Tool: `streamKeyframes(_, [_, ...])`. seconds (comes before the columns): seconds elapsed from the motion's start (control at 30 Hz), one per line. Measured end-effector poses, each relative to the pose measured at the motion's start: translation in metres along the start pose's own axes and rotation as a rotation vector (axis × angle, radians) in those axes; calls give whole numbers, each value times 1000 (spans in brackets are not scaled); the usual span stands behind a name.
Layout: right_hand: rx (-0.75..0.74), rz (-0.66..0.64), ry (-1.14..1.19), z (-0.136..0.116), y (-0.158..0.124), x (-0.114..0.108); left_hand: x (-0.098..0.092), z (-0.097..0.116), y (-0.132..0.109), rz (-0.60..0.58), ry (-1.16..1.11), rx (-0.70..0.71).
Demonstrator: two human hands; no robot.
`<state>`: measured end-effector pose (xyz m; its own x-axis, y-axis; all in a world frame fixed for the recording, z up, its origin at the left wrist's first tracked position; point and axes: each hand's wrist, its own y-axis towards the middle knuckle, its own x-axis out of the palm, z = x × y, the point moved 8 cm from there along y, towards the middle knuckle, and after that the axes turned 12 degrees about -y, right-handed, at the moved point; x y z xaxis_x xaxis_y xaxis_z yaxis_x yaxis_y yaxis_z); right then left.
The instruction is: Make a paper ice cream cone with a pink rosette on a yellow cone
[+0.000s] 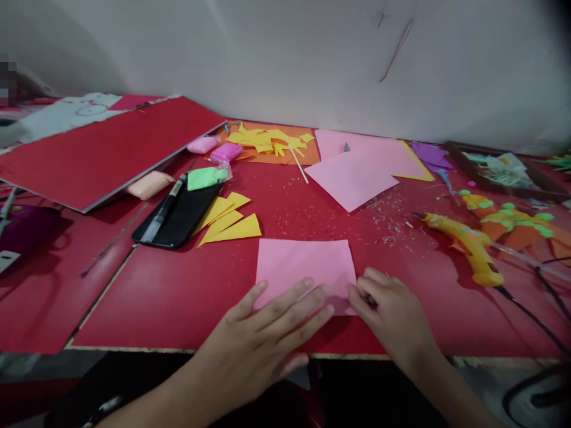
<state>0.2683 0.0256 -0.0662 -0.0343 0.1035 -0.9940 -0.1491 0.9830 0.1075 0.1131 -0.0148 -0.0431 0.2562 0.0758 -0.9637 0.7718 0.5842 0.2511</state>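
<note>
A pink sheet of paper (pixel 303 261) lies flat on the red tabletop near its front edge. My left hand (pixel 272 333) rests across its lower part, fingers stretched out and spread. At the sheet's right edge, the thumb and curled fingers of my right hand (pixel 392 303) pinch the paper. Just beyond it on the left are several yellow paper wedges (pixel 232 224). A larger pink sheet (pixel 350 178) lies farther back, partly over another pink sheet (pixel 370 142).
A yellow glue gun (pixel 468 244) with a black cord lies at the right, near orange and green paper pieces (pixel 504 217). On the left are a black phone (pixel 178 214) bearing a pen (pixel 167 205), clay packs (pixel 207 177) and a red board (pixel 116 148). Paper scraps (pixel 383 220) litter the middle.
</note>
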Motion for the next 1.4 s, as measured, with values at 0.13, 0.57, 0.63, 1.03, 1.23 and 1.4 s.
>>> streamKeyframes(0.13, [-30, 18, 3, 3, -2, 1, 15, 3, -1, -173, -145, 19])
streamKeyframes(0.57, [-66, 36, 43, 1, -4, -1, 19, -1, 0, -289, -420, 18])
streamKeyframes(0.63, [-70, 39, 33, 1, -4, -1, 19, -2, 0, -281, -422, 17])
streamKeyframes(1.03, [-40, -24, -37, -3, -4, -3, 11, -11, -15, -303, -365, 24])
streamKeyframes(1.23, [-43, -9, -59, -4, -5, -5, -4, -42, -53, -291, -293, -15])
streamKeyframes(1.4, [-24, 15, -159, -5, -4, -11, -10, -51, -62, -271, -252, -27])
